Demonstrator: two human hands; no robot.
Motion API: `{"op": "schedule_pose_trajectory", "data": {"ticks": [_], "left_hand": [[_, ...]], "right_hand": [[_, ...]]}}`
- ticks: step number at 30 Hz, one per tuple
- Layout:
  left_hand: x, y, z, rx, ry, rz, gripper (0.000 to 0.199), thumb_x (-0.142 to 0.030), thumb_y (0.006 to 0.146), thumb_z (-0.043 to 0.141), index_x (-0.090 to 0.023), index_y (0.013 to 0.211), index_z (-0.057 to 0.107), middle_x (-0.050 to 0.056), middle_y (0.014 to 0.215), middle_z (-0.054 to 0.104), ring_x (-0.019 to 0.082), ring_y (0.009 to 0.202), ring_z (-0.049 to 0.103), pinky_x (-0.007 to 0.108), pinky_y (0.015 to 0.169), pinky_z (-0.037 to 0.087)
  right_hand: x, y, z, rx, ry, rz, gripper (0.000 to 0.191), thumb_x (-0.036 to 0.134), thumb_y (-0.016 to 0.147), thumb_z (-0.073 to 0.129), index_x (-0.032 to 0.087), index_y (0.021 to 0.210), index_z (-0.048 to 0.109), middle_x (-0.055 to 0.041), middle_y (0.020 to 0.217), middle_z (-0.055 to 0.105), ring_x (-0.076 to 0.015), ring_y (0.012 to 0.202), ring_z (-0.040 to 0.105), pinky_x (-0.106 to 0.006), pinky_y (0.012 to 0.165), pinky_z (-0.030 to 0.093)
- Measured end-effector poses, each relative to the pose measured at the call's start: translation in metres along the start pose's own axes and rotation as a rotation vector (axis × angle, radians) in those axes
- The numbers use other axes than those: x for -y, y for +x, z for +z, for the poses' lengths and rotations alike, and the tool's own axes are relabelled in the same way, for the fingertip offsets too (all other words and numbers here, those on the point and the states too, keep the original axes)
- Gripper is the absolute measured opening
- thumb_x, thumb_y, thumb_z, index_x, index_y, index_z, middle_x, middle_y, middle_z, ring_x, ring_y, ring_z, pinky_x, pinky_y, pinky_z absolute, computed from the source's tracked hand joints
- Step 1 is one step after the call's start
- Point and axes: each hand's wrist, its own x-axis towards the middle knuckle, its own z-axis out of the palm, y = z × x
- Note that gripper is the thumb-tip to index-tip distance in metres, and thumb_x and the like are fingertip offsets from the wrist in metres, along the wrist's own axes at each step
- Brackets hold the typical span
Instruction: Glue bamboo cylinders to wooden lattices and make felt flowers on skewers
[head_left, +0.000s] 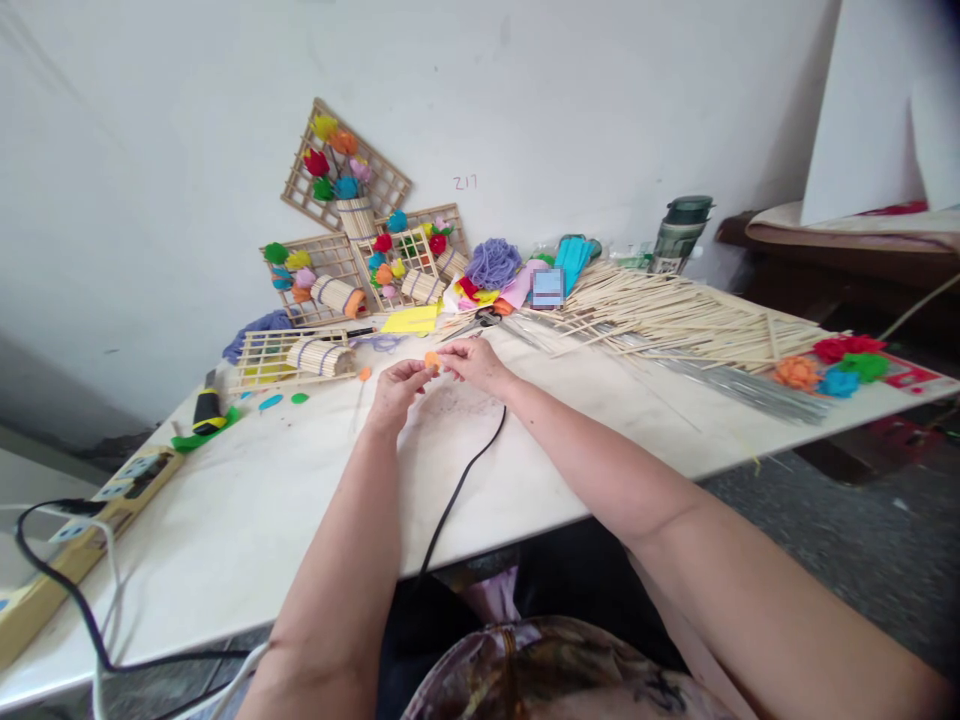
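Above the middle of the white table, a small orange piece (432, 360) is pinched between my two hands. My left hand (401, 388) holds its left side with thumb and finger. From the right, my right hand (472, 362) grips it with closed fingertips. Another small orange piece (365, 374) lies on the table left of my hands. Farther left are a blue oval piece (271, 401) and a green one (300, 398). A yellow sheet (411, 319) lies just behind my hands.
Stick lattices with colourful flowers (346, 160) lean on the wall. Thin sticks (675, 315) cover the back right, near a dark bottle (681, 235). A cutter (208, 408) and power strip (112, 520) lie left. A black cable (465, 475) crosses the table's front edge (525, 535).
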Motion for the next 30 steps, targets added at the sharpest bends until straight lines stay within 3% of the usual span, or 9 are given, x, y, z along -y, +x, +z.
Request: {"op": "schedule_pose_trajectory", "data": {"ticks": [4, 8, 11, 15, 18, 22, 30], "left_hand": [[0.004, 0.003, -0.001, -0.021, -0.027, -0.01, 0.026, -0.038, 0.056, 0.075, -0.017, 0.064, 0.062, 0.003, 0.067, 0.065, 0.009, 0.055, 0.05, 0.021, 0.05, 0.035], [0.004, 0.003, -0.002, -0.022, -0.032, -0.029, 0.028, -0.039, 0.055, 0.075, -0.016, 0.065, 0.061, 0.003, 0.068, 0.065, 0.01, 0.058, 0.052, 0.021, 0.053, 0.036], [0.002, 0.002, -0.001, -0.028, -0.018, -0.051, 0.031, -0.041, 0.054, 0.075, -0.016, 0.066, 0.062, 0.003, 0.067, 0.065, 0.01, 0.057, 0.052, 0.022, 0.053, 0.036], [0.001, 0.0, 0.0, -0.035, -0.012, -0.054, 0.034, -0.044, 0.052, 0.075, -0.016, 0.066, 0.062, 0.003, 0.066, 0.065, 0.011, 0.057, 0.052, 0.022, 0.053, 0.036], [0.001, 0.0, 0.0, -0.029, -0.011, -0.052, 0.034, -0.045, 0.053, 0.075, -0.016, 0.066, 0.063, 0.004, 0.066, 0.064, 0.011, 0.058, 0.052, 0.022, 0.053, 0.037], [0.002, 0.0, 0.001, -0.02, -0.01, -0.048, 0.035, -0.046, 0.052, 0.076, -0.016, 0.065, 0.063, 0.004, 0.066, 0.064, 0.011, 0.058, 0.052, 0.022, 0.053, 0.037], [0.003, -0.001, 0.003, -0.01, -0.006, -0.052, 0.036, -0.047, 0.051, 0.077, -0.016, 0.064, 0.063, 0.004, 0.065, 0.064, 0.011, 0.057, 0.052, 0.022, 0.052, 0.037]], "right_hand": [[-0.007, 0.009, -0.024, -0.192, -0.266, 0.068, 0.022, 0.025, 0.078, 0.053, 0.017, 0.088, 0.071, -0.0006, 0.07, 0.067, -0.0112, 0.06, 0.059, -0.021, 0.058, 0.045], [-0.014, 0.012, -0.059, -0.38, -0.694, 0.262, 0.022, 0.025, 0.078, 0.053, 0.023, 0.087, 0.072, -0.0026, 0.089, 0.07, -0.0176, 0.083, 0.063, -0.025, 0.069, 0.045], [-0.022, 0.012, -0.077, -0.36, -0.873, 0.396, 0.023, 0.02, 0.077, 0.052, 0.024, 0.088, 0.072, -0.0049, 0.096, 0.069, -0.0187, 0.089, 0.062, -0.024, 0.072, 0.045], [-0.035, 0.015, -0.085, -0.272, -1.0, 0.524, 0.025, 0.017, 0.077, 0.053, 0.022, 0.092, 0.071, -0.0081, 0.1, 0.068, -0.021, 0.094, 0.061, -0.028, 0.075, 0.046], [-0.043, 0.016, -0.085, -0.26, -1.086, 0.499, 0.027, 0.014, 0.077, 0.051, 0.019, 0.096, 0.07, -0.0119, 0.102, 0.067, -0.0251, 0.101, 0.058, -0.034, 0.082, 0.043], [-0.052, 0.015, -0.086, -0.339, -1.163, 0.421, 0.03, 0.015, 0.081, 0.046, 0.013, 0.099, 0.07, -0.0165, 0.106, 0.064, -0.0289, 0.108, 0.053, -0.04, 0.092, 0.036], [-0.055, 0.013, -0.086, -0.328, -1.131, 0.477, 0.038, 0.006, 0.084, 0.035, 0.007, 0.105, 0.067, -0.0197, 0.099, 0.066, -0.0272, 0.103, 0.057, -0.036, 0.085, 0.042]]}}
